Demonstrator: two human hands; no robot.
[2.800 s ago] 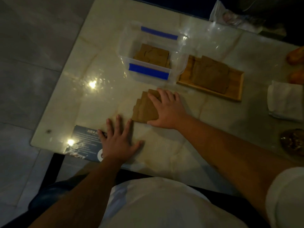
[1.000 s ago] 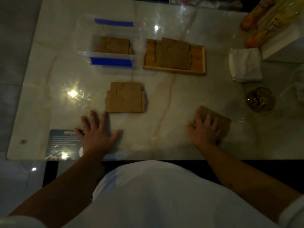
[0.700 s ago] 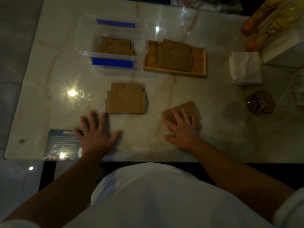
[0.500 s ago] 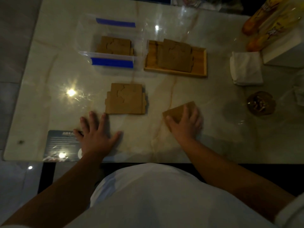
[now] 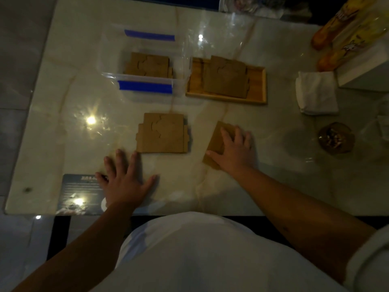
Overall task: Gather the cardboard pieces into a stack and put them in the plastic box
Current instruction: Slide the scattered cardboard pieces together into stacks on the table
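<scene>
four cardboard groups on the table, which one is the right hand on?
The tilted piece under the right hand, right of the loose stack; the others sit squared and untouched.

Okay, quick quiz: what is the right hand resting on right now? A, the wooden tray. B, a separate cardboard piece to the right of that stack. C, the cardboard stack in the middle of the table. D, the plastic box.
B: the right hand lies flat on a lone cardboard piece, apart from the stack.
</scene>
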